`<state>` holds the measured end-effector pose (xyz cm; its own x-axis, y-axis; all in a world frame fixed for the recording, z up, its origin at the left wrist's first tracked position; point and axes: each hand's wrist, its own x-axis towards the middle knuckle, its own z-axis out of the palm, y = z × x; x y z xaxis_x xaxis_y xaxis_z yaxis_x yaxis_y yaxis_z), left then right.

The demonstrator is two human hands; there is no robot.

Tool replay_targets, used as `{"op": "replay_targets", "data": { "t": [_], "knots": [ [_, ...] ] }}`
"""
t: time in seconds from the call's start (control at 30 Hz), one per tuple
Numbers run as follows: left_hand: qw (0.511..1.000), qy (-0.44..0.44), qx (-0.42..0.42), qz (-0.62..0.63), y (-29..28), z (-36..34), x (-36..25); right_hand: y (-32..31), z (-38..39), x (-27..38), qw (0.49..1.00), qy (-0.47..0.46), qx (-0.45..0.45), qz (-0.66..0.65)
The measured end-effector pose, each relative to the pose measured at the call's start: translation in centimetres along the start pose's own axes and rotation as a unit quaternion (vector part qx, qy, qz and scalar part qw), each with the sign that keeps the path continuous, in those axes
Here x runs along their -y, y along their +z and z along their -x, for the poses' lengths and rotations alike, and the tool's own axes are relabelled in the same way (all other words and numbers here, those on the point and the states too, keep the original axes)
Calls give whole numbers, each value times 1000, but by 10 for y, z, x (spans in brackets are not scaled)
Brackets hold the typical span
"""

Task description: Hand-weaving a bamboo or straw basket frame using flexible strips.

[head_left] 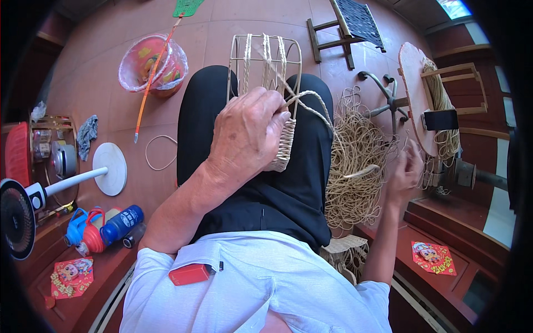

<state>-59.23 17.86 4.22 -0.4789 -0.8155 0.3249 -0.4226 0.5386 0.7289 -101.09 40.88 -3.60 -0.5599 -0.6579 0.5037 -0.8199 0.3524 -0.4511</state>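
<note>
A small basket with a wire frame lies across my thighs. Its near end is wrapped in tan twisted cord; several pale strands run lengthwise over the open far part. My left hand grips the woven part from above, thumb on its right side, and hides much of it. From beside the thumb a loose length of cord loops right, toward a tangled pile of cord on the floor. My right hand is raised beyond that pile, fingers curled together and slightly blurred; what they hold is unclear.
At right, a wooden stool carries a phone and hanging cord. A folding stool stands ahead. To the left are a lined red bucket, an orange-handled fly swatter, a fan and bottles.
</note>
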Motion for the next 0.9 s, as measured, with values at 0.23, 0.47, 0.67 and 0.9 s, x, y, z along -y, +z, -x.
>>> {"op": "replay_targets", "data": {
  "t": [0.23, 0.47, 0.67, 0.9],
  "knots": [
    [999, -30, 29, -17, -7, -5, -2, 57, 11, 254, 949, -216, 126, -192],
    [999, -40, 33, -9, -7, -2, -1, 92, 10, 233, 946, -169, 191, -199],
    [999, -27, 29, -13, -6, -3, 2, 57, -21, 142, 990, -31, 135, 3],
    [997, -44, 55, -21, -8, -9, -2, 37, 0, 200, 972, -174, 115, -110]
  ]
}}
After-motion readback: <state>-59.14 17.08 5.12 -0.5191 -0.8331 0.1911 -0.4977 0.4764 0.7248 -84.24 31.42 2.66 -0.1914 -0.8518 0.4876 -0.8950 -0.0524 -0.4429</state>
